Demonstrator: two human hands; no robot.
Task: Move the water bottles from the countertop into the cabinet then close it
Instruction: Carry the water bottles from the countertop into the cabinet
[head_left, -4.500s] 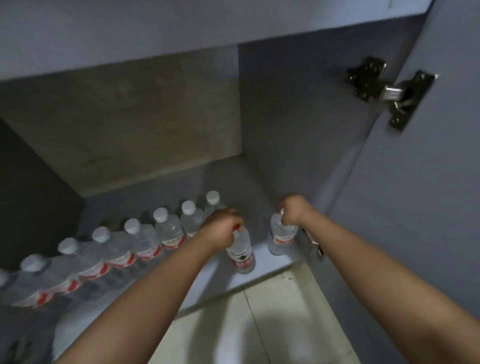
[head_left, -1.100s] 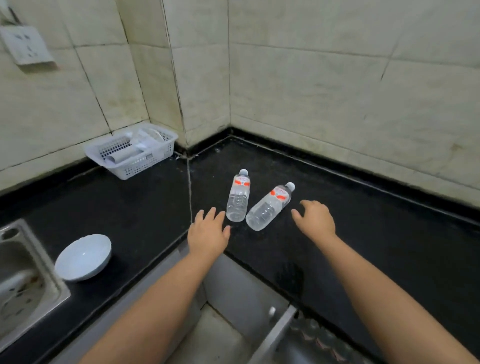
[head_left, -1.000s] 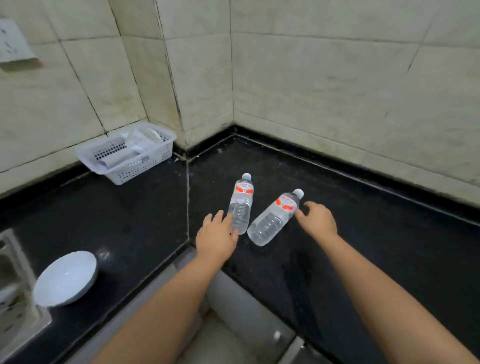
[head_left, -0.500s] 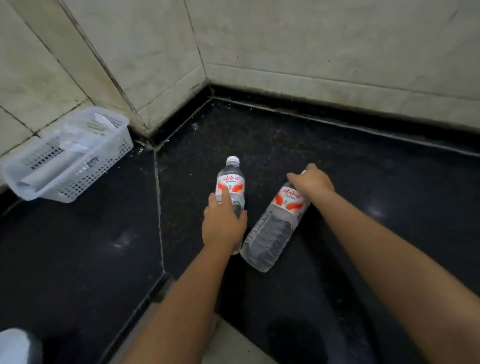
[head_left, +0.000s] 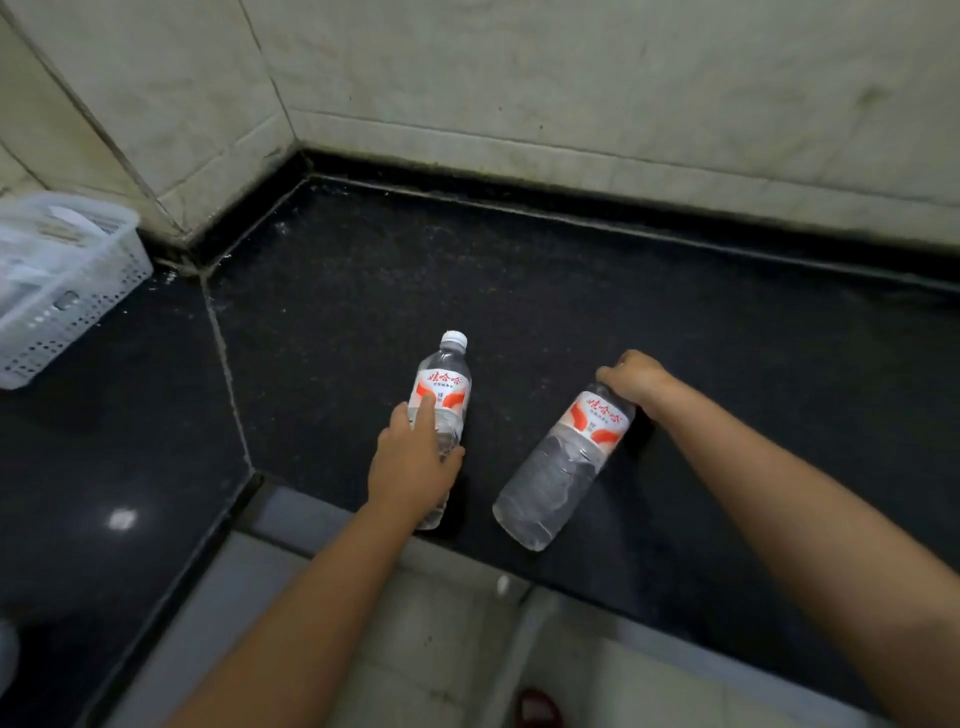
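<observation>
1. Head view. Landmark: the wall corner (head_left: 298, 150), where 2 tiled walls meet above the black countertop (head_left: 571, 291).
2. Left bottle (head_left: 442, 395): clear plastic, white cap, red-and-white label. It lies on the countertop out from the wall corner toward the counter's front edge, cap pointing back at the wall.
3. Left hand (head_left: 413, 467): laid over the lower body of the left bottle, fingers curled round it in a grasp, the forefinger stretched up onto the label. The bottle's base shows just below the wrist.
4. Right bottle (head_left: 563, 467): same make, lying farther from the wall corner than the left bottle and to its right. It is tilted, base toward the front edge, neck end away. The 2 bottles lie near each other but apart.
5. Right hand (head_left: 634, 379): closed over the neck end of the right bottle, gripping it; the cap is hidden under the fingers.
6. White basket (head_left: 67, 291): perforated plastic, on the countertop left of the wall corner, against the left wall, partly cut by the frame edge. Its pale contents are too blurred to tell.
7. Cabinet front (head_left: 291, 514): a grey panel below the counter's front edge, nearer the viewer than the wall corner, with pale floor tiles below.
</observation>
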